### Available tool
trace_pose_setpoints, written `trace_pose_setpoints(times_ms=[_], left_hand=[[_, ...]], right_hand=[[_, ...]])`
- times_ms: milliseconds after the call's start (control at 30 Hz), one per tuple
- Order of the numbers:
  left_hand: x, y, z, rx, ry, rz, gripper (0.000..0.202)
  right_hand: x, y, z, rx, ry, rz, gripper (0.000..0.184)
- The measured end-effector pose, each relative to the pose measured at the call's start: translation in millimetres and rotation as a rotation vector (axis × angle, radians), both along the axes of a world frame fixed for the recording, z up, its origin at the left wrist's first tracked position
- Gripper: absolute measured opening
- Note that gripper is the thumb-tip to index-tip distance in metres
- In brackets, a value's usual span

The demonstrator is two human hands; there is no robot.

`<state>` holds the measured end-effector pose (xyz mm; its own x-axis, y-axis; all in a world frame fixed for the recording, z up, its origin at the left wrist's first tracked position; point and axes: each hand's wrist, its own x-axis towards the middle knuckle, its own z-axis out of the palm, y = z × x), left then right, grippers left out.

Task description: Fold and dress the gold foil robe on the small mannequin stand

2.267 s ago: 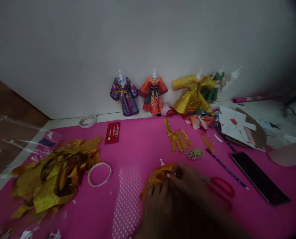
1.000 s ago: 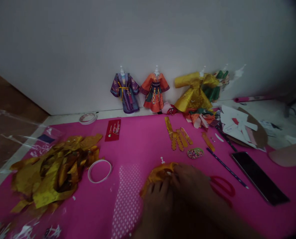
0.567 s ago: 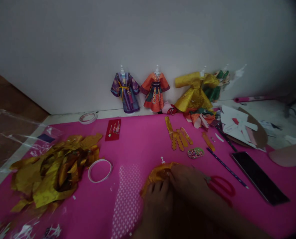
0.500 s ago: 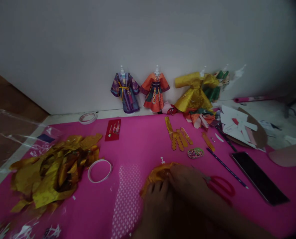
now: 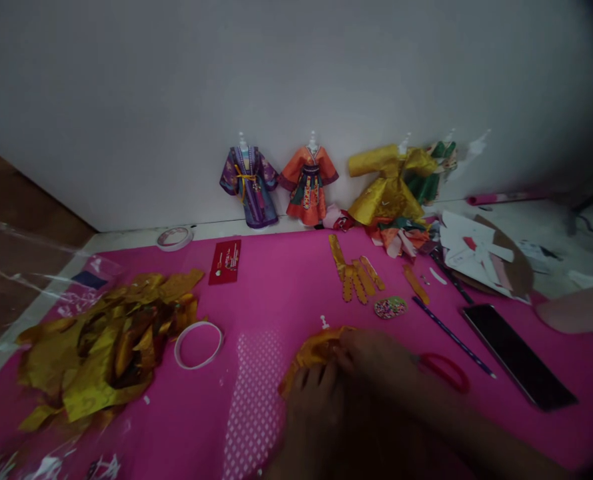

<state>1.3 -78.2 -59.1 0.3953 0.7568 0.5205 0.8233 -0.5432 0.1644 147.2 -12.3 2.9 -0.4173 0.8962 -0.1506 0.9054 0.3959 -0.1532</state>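
The gold cloth (image 5: 307, 350) lay on the near part of the pink mat (image 5: 281, 287), a little right of the middle, partly hidden under both hands. Its visible part ran lengthwise on a slant, from the near left to the far right, with the far edge bowed outward. A small white peg (image 5: 324, 322) stuck out just beyond that far edge, its tip pointing away from the person toward the wall.

The left hand (image 5: 317, 393) lay over the near side of the cloth, fingers bent, close together and pointing far. The right hand (image 5: 374, 357) came in from the right, its fingers bunched and pointing left, their tips at the cloth near the left fingertips. Whether either hand was pinching the cloth could not be told.

The red handle of the scissors (image 5: 449, 361) showed just beside the right forearm. Farther right, a pencil (image 5: 454, 337) and a phone (image 5: 519, 355) both slanted from far left to near right. A speckled oval (image 5: 390, 307) and some gold strips (image 5: 349, 273) lay beyond the hands. To the left were a white ring (image 5: 177, 350) and a heap of gold scraps (image 5: 94, 347).
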Motion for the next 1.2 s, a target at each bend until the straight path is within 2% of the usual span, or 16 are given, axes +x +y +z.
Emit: trace_pose_setpoints(times_ms=[267, 633, 900, 1200], left_hand=[[-4.1, 0.8, 3.8, -0.025, 0.046, -0.019, 0.028], [-4.3, 0.2, 8.8, -0.051, 0.086, -0.027, 0.025], [-3.6, -1.5, -4.4, -0.026, 0.047, -0.021, 0.026], [-2.8, -1.2, -4.4, -0.028, 0.035, -0.023, 0.027]], right_hand=[[-4.8, 0.3, 9.1, -0.047, -0.022, -0.082, 0.02], [-14.1, 6.3, 24.5, -0.167, -0.208, 0.001, 0.011], [-19.7, 7.6, 12.3, -0.192, -0.266, 0.075, 0.01], [-5.3, 3.1, 10.0, -0.07, -0.071, -0.009, 0.019]])
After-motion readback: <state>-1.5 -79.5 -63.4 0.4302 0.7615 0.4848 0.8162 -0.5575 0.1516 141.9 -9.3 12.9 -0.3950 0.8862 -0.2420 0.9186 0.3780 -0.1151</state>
